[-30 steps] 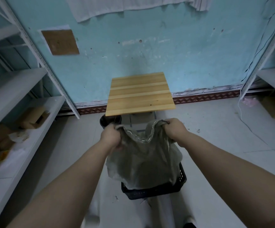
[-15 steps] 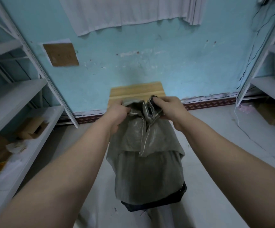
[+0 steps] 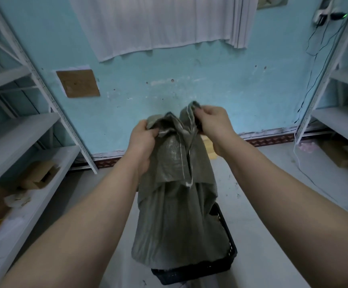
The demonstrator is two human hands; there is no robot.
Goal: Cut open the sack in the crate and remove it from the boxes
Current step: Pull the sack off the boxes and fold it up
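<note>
Both arms reach forward, hands raised mid-frame in front of the far wall. Left hand (image 3: pixel 142 140): fingers curled tight, gripping the bunched left part of the sack's top edge. Right hand (image 3: pixel 212 123): a bit higher and farther, thumb and curled fingers pinching the right part of the same edge, a pale seam strip running down from it. The hands are near each other with crumpled fabric between them.

Sack (image 3: pixel 175 215): grey-green woven plastic, limp, hanging straight down from the two hands. An upper flap is folded over the front. The lower end drapes onto the black slotted crate (image 3: pixel 191 273), which sits on the floor near, centre. The sack covers most of the crate's opening; only the right rim and the near wall show. Cannot tell what is inside the crate.

A sliver of pale wooden worktop (image 3: pixel 209 147) shows behind the sack, under the right wrist.

Left side: white metal shelving (image 3: pixel 23 125) with an open cardboard box (image 3: pixel 38 175) and some blurred clutter on the lower shelf. Right side: more white shelving (image 3: pixel 343 119), and a cardboard box on the floor (image 3: pixel 339 154) beneath it. Far wall is turquoise and scuffed, with a white cloth (image 3: pixel 154 23) hung at the top and a brown square patch (image 3: pixel 77 83) to the left. Dark cables (image 3: pixel 312 75) run down the wall at right. The floor is pale tile with a patterned skirting strip along the wall.
</note>
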